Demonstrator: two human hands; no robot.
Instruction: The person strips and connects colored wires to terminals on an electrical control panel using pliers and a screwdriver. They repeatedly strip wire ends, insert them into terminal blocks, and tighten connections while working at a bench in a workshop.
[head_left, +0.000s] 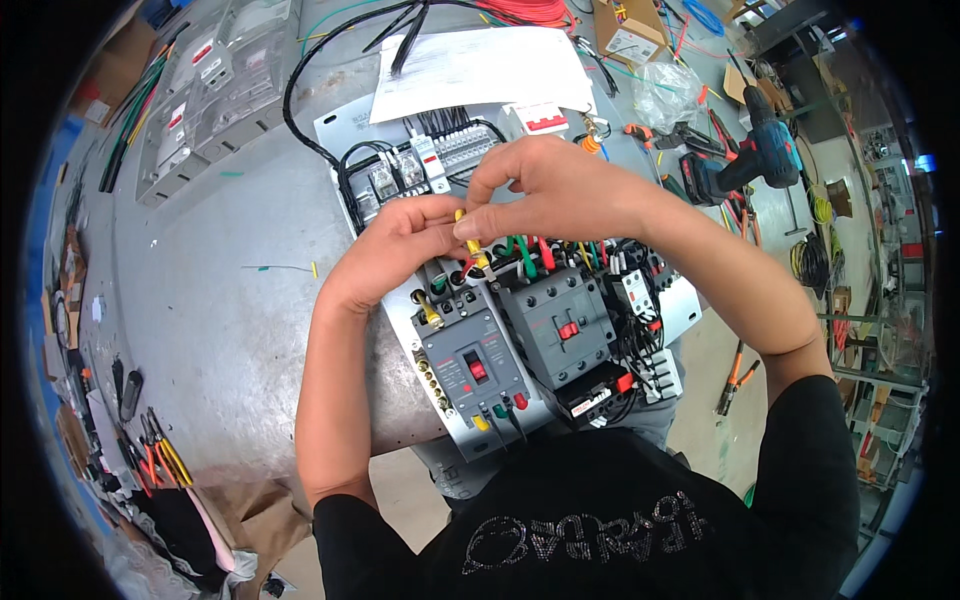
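Observation:
Both of my hands meet over the upper part of a wired metal mounting plate (pixel 687 302). Between the thumb and fingers of my right hand (pixel 545 195) is a wire with a yellow sleeve (pixel 481 261). My left hand (pixel 400 248) pinches at the same yellow-sleeved wire from the other side; its fingertips are partly hidden. Just below sits a grey circuit breaker (pixel 450 345) with a red switch, and to its right a dark grey contactor (pixel 540 330). Another yellow-sleeved lug (pixel 429 310) stands at the breaker's upper left terminal. Green and red sleeved wires (pixel 526 256) rise above the contactor.
White paper sheets (pixel 480 70) cover the plate's far end. A cordless drill (pixel 755 155) and several hand tools lie to the right. Grey boxes with transparent covers (pixel 205 110) stand at the far left. Pliers (pixel 158 455) lie at the near left edge.

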